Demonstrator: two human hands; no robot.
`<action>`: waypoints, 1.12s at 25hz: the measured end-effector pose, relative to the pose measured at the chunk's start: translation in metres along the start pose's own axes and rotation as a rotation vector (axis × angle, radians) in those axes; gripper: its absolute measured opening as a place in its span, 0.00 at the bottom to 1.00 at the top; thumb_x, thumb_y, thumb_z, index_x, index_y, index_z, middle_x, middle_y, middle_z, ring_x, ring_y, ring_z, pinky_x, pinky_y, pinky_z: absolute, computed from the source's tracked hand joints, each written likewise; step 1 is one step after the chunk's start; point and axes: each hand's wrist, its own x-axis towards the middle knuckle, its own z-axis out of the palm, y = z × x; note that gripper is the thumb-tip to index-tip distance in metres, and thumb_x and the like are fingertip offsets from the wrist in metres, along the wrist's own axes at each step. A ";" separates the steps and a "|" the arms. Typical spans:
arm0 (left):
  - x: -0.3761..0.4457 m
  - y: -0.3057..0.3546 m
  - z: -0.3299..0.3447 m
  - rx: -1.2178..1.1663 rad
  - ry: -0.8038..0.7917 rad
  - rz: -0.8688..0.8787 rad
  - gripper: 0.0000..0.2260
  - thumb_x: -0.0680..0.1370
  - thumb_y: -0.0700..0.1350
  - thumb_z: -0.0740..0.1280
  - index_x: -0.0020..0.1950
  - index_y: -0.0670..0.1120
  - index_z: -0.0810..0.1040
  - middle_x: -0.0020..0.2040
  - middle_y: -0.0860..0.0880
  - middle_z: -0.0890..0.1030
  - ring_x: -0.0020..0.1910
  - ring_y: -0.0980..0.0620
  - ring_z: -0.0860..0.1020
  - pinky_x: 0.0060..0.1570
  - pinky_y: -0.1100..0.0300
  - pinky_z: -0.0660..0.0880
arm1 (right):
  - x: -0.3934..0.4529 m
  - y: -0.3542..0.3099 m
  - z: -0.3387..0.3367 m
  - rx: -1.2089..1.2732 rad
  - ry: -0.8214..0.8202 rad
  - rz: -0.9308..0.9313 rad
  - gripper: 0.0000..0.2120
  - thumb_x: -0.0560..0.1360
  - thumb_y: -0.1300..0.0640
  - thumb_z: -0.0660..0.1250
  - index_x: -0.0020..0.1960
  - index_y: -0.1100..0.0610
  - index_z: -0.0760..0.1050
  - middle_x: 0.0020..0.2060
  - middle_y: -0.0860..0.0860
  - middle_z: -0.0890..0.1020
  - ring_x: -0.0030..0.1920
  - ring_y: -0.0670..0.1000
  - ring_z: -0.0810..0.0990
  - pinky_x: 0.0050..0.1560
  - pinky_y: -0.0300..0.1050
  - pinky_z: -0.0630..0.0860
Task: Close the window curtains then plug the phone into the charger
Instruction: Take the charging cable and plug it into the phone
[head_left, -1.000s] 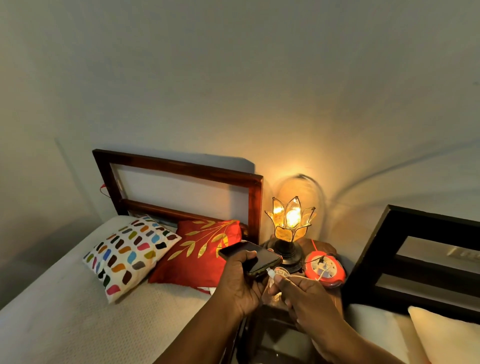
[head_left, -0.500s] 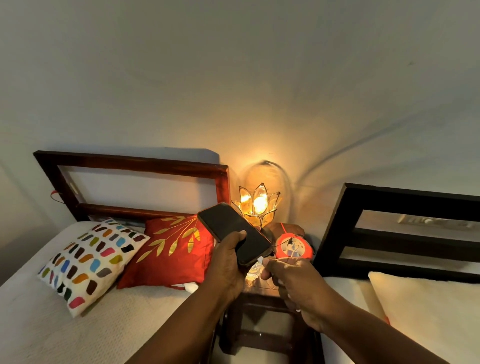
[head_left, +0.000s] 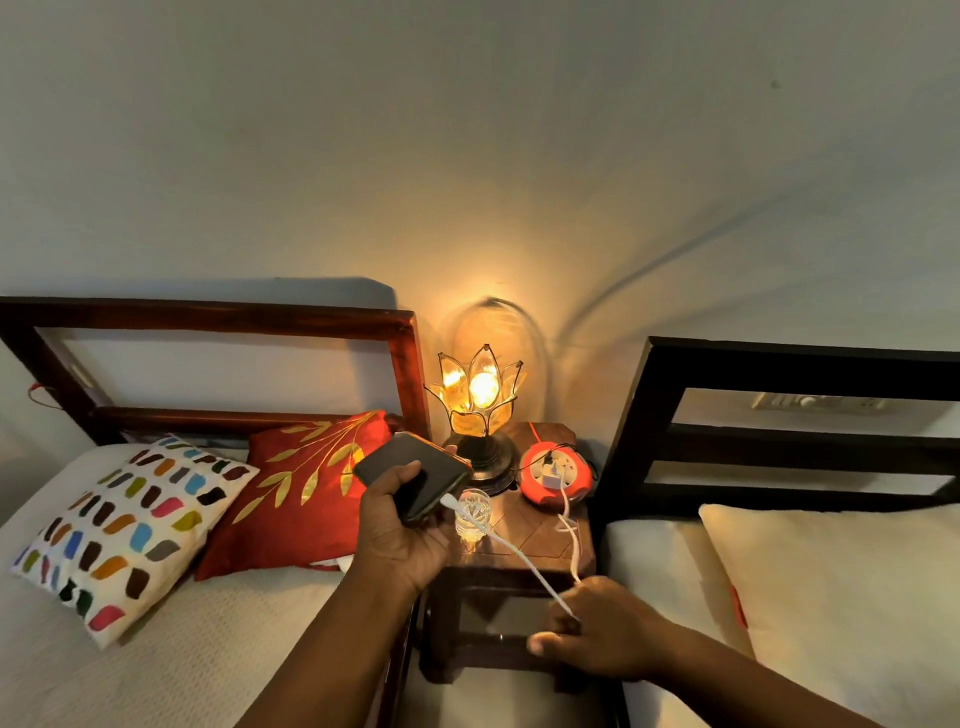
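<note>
My left hand (head_left: 402, 535) grips a dark phone (head_left: 415, 470), held tilted above the left edge of the wooden bedside table (head_left: 540, 540). A white charging cable (head_left: 519, 556) has its plug seated in the phone's lower end. The cable runs down to my right hand (head_left: 592, 631), which pinches it near the table's front, then loops up to a white charger (head_left: 553, 475) in a red round extension reel (head_left: 556, 478). No curtains or window are in sight.
A lit flower-shaped lamp (head_left: 480, 400) and a small glass (head_left: 472, 512) stand on the table. A bed with a red pillow (head_left: 306, 478) and a spotted pillow (head_left: 130, 525) lies left; another bed with a cream pillow (head_left: 831, 587) lies right.
The plug now sits in the phone. My right hand has slid away from the phone down along the cable to the table's front. The view swung left to centre the table.
</note>
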 end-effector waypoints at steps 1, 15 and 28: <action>0.001 0.003 -0.005 0.002 0.014 -0.003 0.27 0.68 0.38 0.64 0.68 0.38 0.70 0.63 0.40 0.77 0.59 0.43 0.77 0.63 0.53 0.72 | -0.005 0.022 0.004 -0.094 -0.026 0.059 0.23 0.71 0.33 0.61 0.36 0.53 0.74 0.30 0.47 0.76 0.35 0.49 0.78 0.32 0.38 0.65; 0.071 -0.009 -0.030 0.498 0.063 -0.041 0.10 0.72 0.38 0.65 0.53 0.39 0.78 0.43 0.41 0.85 0.41 0.44 0.84 0.38 0.53 0.82 | -0.044 0.195 0.045 -0.149 -0.222 0.624 0.07 0.76 0.52 0.58 0.47 0.43 0.73 0.54 0.45 0.80 0.52 0.48 0.77 0.51 0.39 0.73; 0.222 -0.204 -0.101 0.792 0.351 -0.468 0.18 0.74 0.38 0.69 0.63 0.47 0.70 0.57 0.41 0.80 0.52 0.42 0.81 0.42 0.47 0.81 | 0.051 0.350 0.058 -0.469 -0.570 0.489 0.12 0.77 0.60 0.57 0.59 0.53 0.73 0.60 0.52 0.77 0.61 0.54 0.76 0.56 0.44 0.71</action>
